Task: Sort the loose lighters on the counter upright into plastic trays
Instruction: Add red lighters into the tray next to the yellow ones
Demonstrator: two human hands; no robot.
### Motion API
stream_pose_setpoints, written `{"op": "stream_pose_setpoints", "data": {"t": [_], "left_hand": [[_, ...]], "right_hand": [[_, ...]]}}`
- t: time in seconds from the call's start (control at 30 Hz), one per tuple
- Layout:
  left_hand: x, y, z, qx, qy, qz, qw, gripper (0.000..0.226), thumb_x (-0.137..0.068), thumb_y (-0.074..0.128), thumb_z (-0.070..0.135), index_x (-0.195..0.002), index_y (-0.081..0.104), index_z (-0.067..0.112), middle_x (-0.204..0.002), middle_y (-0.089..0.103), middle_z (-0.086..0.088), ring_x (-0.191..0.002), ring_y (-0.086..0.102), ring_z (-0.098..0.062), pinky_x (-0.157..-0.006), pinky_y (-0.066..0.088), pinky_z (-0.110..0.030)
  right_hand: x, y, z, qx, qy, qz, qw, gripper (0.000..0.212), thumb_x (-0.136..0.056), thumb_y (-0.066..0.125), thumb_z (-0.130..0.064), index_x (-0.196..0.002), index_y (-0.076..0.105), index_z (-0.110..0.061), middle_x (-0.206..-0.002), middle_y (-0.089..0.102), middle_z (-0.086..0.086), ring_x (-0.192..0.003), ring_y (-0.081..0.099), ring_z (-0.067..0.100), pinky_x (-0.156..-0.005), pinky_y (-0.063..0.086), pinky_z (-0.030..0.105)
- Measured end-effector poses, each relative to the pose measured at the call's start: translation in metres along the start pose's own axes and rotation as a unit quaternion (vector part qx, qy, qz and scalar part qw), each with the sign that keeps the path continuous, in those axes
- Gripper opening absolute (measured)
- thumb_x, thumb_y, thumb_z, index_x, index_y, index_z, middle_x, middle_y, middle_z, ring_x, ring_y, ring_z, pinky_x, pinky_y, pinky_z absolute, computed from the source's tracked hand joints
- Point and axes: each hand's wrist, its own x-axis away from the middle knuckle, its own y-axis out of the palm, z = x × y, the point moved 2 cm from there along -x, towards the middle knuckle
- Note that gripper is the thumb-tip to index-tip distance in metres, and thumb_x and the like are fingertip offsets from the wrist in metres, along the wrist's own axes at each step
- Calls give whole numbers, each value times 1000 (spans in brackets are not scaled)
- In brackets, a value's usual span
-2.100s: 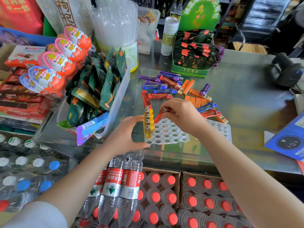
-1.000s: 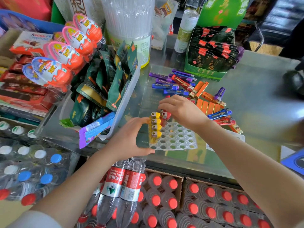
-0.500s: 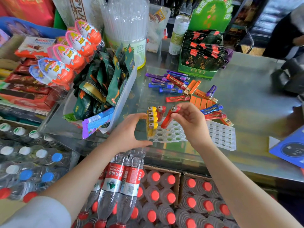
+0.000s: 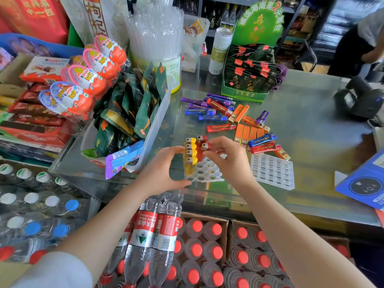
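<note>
A white plastic tray (image 4: 204, 173) with round holes lies on the glass counter. Several yellow lighters (image 4: 191, 151) stand upright along its left edge, and one red lighter (image 4: 202, 139) stands behind them. My left hand (image 4: 161, 171) grips the tray's left side. My right hand (image 4: 227, 157) pinches a second red lighter (image 4: 205, 146), held upright at the tray beside the yellow row. A loose pile of lighters (image 4: 224, 116), purple, blue, red and orange, lies flat further back on the counter.
A second white tray (image 4: 272, 171) lies to the right. A clear bin of green snack packets (image 4: 133, 109) stands left, a green display box (image 4: 247, 80) behind. A black scanner (image 4: 359, 98) and a blue box (image 4: 365, 183) are at the right. Bottled water sits below the counter.
My right hand has swung the red lighter from tilted to upright and brought it down beside the yellow row. My left hand has stayed on the tray.
</note>
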Motion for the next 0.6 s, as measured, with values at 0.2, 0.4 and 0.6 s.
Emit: {"op": "stream_pose_setpoints", "data": {"t": [0.2, 0.4, 0.6], "left_hand": [[0, -1, -1, -6, 6, 0, 1000, 80, -62, 79, 40, -129, 39, 23, -119, 39, 15, -111, 30, 10, -87, 16, 5], [0, 0, -3, -13, -5, -9, 1000, 82, -62, 75, 47, -131, 36, 27, -122, 37, 17, -111, 28, 12, -87, 16, 4], [-2, 1, -4, -15, -13, -16, 1000, 82, -63, 74, 48, -132, 33, 31, -122, 34, 19, -110, 26, 14, -88, 18, -3]], "right_hand": [[-6, 7, -6, 86, -15, -9, 996, 10, -78, 68, -16, -82, 59, -16, -75, 57, -14, -67, 56, 9, -58, 44, 21], [-13, -10, 7, 130, -36, -65, 989, 9, -81, 66, -16, -86, 63, -10, -90, 63, 1, -83, 58, 14, -74, 49, 29], [-48, -17, 33, 281, 6, -36, 959, 31, -90, 41, -4, -118, 55, -7, -122, 58, 11, -109, 52, 32, -92, 43, 44]]}}
